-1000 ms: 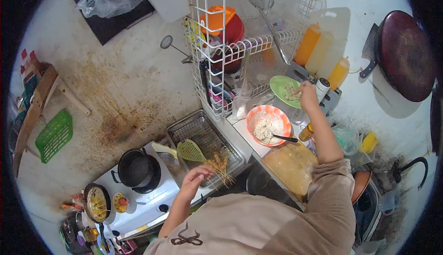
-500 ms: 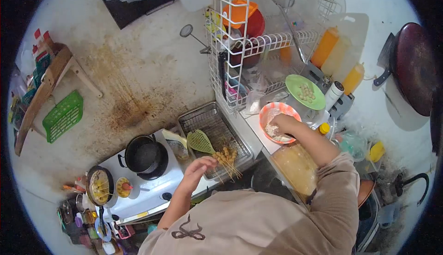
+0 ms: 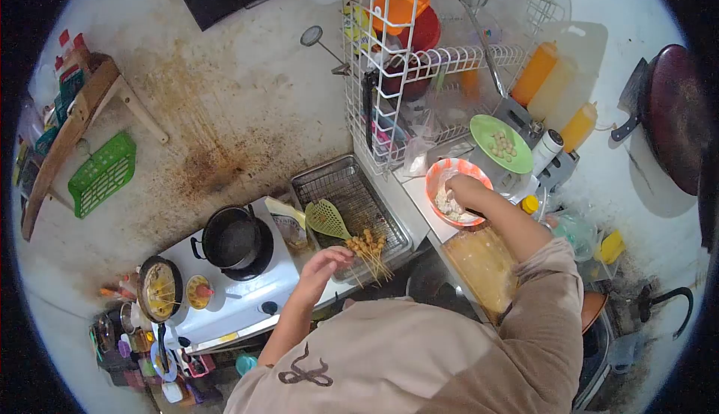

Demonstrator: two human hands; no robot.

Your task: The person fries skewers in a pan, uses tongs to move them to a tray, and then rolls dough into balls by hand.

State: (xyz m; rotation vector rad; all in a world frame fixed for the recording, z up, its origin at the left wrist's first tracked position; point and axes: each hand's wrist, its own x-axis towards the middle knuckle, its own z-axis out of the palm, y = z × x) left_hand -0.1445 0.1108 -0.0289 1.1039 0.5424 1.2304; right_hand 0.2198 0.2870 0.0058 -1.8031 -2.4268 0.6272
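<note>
My right hand [image 3: 466,192] reaches down into an orange-and-white bowl [image 3: 487,177], its fingertips hidden in the white floury mix [image 3: 447,203]. My left hand [image 3: 322,266] hovers at the front of the metal tray [image 3: 401,223], fingers stretched and slightly curved, holding nothing I can see. Close beside its fingertips lies a bunch of skewers [image 3: 367,246] with browned food on them, next to a pale green slotted spatula [image 3: 325,221]. A green plate [image 3: 485,135] with several small pale balls [image 3: 502,147] stands behind the bowl.
To the left, a stove [image 3: 247,294] carries a black pot [image 3: 229,242] and a frying pan [image 3: 159,291] with skewers in yellow liquid. A cutting board [image 3: 483,275] lies before the bowl. A white wire rack [image 3: 388,107] rises behind; sauce bottles [image 3: 535,73] stand at right.
The whole view has shifted slightly. My right hand stays in the bowl, its fingers a little deeper in the mix. My left hand keeps nearly the same pose by the skewers.
</note>
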